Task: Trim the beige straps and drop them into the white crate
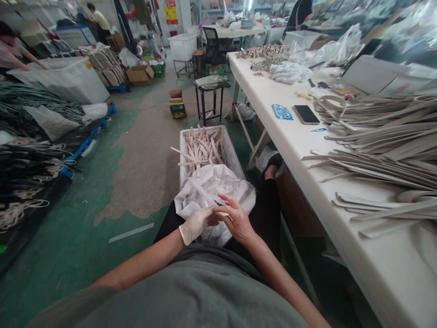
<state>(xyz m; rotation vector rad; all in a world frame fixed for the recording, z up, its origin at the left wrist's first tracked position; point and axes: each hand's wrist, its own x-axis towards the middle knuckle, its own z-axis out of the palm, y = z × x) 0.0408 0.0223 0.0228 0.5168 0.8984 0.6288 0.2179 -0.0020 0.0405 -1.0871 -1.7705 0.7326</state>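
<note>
A grey-green shirt (pixel 198 291) lies nearest, with a white bag (pixel 235 184) over the lap beyond it. The gloved left hand (pixel 198 225) has curled fingers, the bare right hand (pixel 241 221) loosely spread ones; they meet at a pale strap (pixel 202 190) above the bag — which pinches it, I cannot tell. Ahead, a crate (pixel 235 157) holds strips (pixel 203 148); bands (pixel 385 164) cover part of the tabletop (pixel 303 146).
</note>
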